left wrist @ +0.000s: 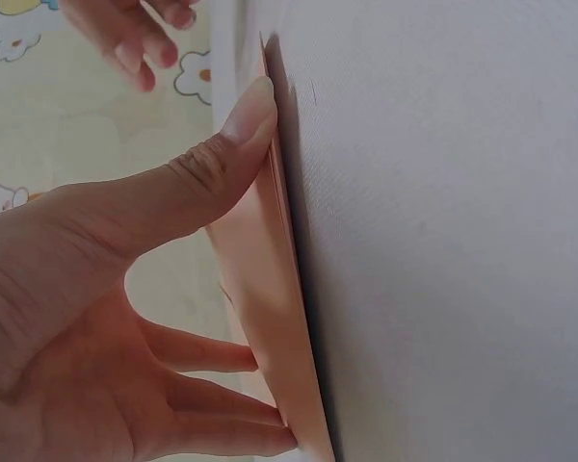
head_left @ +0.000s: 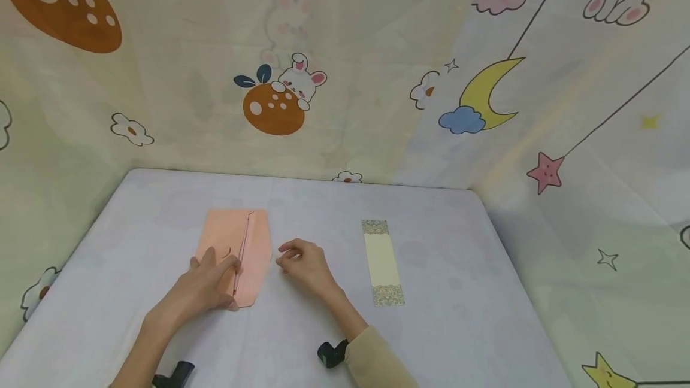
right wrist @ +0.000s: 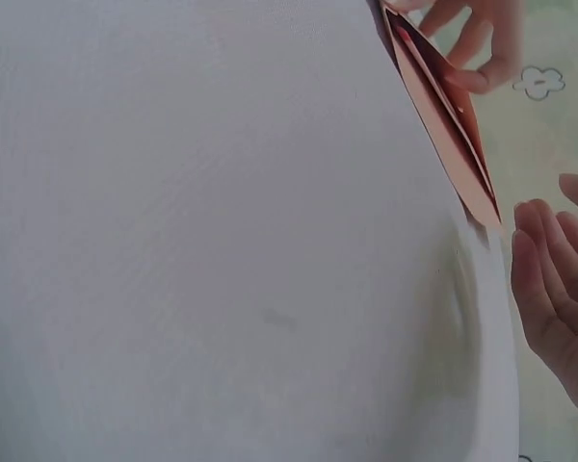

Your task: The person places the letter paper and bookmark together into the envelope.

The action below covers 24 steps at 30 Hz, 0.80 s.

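A peach paper envelope lies on the white table, with its flap side on the right and a slightly gaping edge along it. My left hand rests on its lower part, fingers spread over the paper. In the left wrist view the left thumb touches the envelope's edge. Just right of the envelope hovers my right hand, fingers loosely bent and holding nothing. Seen from the right wrist, a gap separates that hand from the envelope.
Right of both hands lies a cream paper strip with patterned bands at its two ends. Black wrist devices sit at both wrists. A printed cloth backdrop rises behind the table and along its sides.
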Tool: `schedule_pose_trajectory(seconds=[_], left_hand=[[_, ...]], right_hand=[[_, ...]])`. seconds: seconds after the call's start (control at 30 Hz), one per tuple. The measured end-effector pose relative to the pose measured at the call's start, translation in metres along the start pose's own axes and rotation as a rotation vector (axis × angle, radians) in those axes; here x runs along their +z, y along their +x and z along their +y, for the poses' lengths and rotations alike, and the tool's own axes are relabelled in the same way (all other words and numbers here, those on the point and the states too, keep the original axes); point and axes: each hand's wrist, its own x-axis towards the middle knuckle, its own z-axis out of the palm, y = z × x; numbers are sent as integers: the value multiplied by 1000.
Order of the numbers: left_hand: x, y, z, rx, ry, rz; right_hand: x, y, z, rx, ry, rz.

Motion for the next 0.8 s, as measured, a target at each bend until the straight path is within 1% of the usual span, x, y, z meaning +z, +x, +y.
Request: schedule_pose_trajectory(seconds=[0.07, 0.23, 0.43, 0.6, 0.7, 0.8], left_hand=[[0, 1, 1, 0, -8, -4], [0, 1, 3, -16, -17, -18], [-2, 1, 2, -2, -10, -5], [-1, 2, 2, -6, -13, -20], [0, 2, 2, -9, -11, -30], [0, 2, 2, -12, -8, -32]], right_hand=[[-8, -3, 5, 20, 9, 19], [-28, -9, 19, 76, -17, 79], [-54, -18, 31, 133, -120, 154], [-77, -30, 44, 177, -203, 223], [-92, -37, 54, 190, -226, 250], [-106, -43, 61, 204, -224, 282]])
